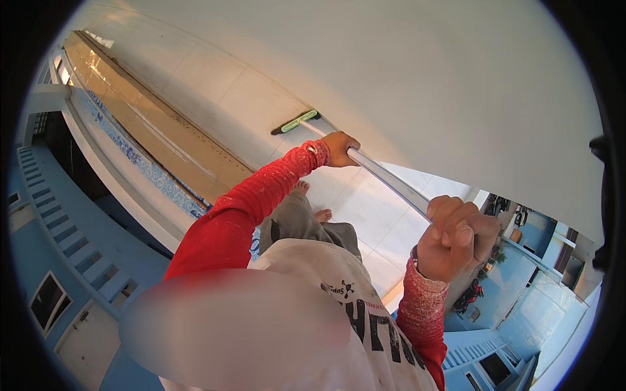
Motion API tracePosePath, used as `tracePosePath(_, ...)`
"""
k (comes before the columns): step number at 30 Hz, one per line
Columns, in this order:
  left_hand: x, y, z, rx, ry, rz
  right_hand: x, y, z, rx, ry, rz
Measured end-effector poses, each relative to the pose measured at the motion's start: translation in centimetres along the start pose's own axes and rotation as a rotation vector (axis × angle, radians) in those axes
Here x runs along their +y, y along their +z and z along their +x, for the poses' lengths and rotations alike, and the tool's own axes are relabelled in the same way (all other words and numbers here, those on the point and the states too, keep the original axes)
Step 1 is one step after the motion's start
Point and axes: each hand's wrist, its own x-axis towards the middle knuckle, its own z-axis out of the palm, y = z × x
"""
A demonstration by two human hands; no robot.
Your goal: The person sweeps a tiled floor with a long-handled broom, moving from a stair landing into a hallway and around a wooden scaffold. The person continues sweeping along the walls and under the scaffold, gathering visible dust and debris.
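A long-handled floor squeegee (391, 180) with a pale, shiny pole slants across the middle of the view. Its green head (298, 122), with a dark strip along one side, rests on the light tiled floor (261, 98), close to the base of the wall. My left hand (340, 149) is wrapped around the pole's lower part, nearer the head. At the other end, my right hand (456, 238) closes its fingers over the top of the pole. Both forearms wear red sleeves with whitish specks, and my bare feet (323, 215) stand on the tiles below.
A plain pale wall (456, 85) rises along the floor's far side. To the left runs a tan ledge (156, 117) beside a blue-patterned strip (140, 150). Beyond lie blue building walls (98, 260); at right, a red motorbike (468, 296) stands farther below.
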Motion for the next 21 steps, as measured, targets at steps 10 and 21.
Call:
tracePosePath(10, 3.7, 9.6, 4.9, 0.206, 0.006, -0.158, 1.7, -4.7, 8.8, -0.594, 0.046, 0.315)
tracePosePath(21, -16.3, -17.6, -1.1, 0.583, -0.119, 0.153, 13.2, 19.7, 16.5, -0.627, -0.073, 0.339)
